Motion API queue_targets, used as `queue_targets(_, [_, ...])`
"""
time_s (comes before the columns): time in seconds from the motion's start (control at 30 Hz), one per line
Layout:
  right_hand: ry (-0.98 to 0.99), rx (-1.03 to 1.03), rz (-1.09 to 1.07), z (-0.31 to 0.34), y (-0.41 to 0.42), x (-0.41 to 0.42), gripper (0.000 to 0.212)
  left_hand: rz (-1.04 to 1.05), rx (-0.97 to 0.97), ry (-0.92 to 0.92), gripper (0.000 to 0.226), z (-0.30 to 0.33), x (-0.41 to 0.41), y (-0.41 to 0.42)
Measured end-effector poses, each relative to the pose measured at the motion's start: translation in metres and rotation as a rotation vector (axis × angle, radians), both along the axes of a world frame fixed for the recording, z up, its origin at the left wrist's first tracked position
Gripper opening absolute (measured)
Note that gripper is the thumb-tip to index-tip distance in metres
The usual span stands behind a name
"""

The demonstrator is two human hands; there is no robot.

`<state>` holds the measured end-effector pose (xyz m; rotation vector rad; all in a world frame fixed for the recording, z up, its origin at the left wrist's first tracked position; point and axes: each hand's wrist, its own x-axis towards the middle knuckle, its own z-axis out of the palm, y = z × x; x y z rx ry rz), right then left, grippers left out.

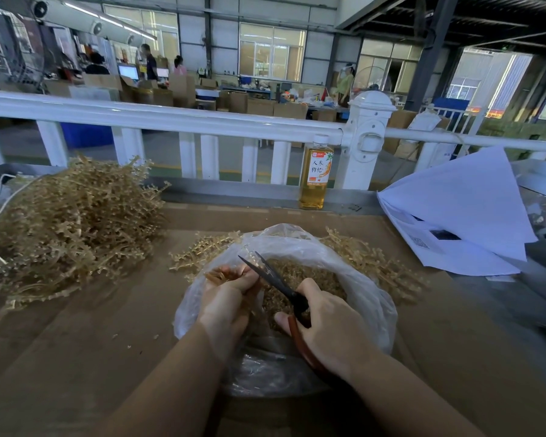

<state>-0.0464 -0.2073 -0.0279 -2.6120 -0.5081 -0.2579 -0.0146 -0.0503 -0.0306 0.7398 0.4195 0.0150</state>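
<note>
Cutting tan sprigs over a plastic bag

The left hand [230,294] holds a bunch of tan sprigs [216,275] tight above the clear bag [369,298]. The right hand [325,323] grips red-handled scissors [284,290], blades open a little, tips beside the sprigs.

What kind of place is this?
Probably a factory or packing workshop. Stacked cardboard boxes fill the big hall behind the white railing, a heap of tan branchy pieces lies nearby, and the right hand holds scissors over a plastic bag.
</note>
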Motion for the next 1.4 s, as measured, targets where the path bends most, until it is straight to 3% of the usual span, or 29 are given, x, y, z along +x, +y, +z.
queue_targets(0.23, [0.032,0.009,0.009,0.003,0.003,0.001,0.033,-0.050,0.040,0.007,0.038,-0.002,0.001,0.000])
queue_targets(0.43, [-0.028,0.022,0.027,-0.003,0.005,0.001,0.030,-0.064,0.062,-0.020,0.017,-0.001,0.000,0.003])
queue_targets(0.57, [-0.050,-0.018,0.024,-0.006,0.005,0.002,0.032,-0.097,0.054,-0.040,0.046,-0.002,-0.001,0.003])
queue_targets(0.63, [-0.061,-0.042,0.016,-0.007,0.005,0.003,0.033,-0.101,0.065,-0.049,0.049,-0.002,-0.001,0.003])
queue_targets(0.9, [-0.072,-0.046,0.008,-0.007,0.005,0.001,0.034,-0.140,0.031,-0.031,0.035,-0.001,-0.005,0.005])
queue_targets(1.0, [-0.086,-0.029,0.002,-0.007,0.004,0.000,0.034,-0.098,0.013,-0.018,0.008,-0.001,-0.002,0.005])
queue_targets(1.13, [-0.109,-0.017,-0.018,-0.009,0.005,-0.001,0.033,-0.128,0.066,-0.014,0.020,-0.003,-0.002,0.003])
queue_targets(1.23, [-0.113,-0.019,-0.022,-0.009,0.009,0.000,0.033,-0.181,0.084,-0.007,0.045,-0.003,-0.001,0.003])
queue_targets(1.33, [-0.115,-0.033,-0.009,-0.009,0.010,0.000,0.033,-0.163,0.049,0.028,0.013,-0.002,-0.001,0.005])
queue_targets(1.4, [-0.106,-0.031,-0.006,-0.008,0.010,0.000,0.032,-0.157,0.054,0.037,0.028,-0.004,0.002,0.006])
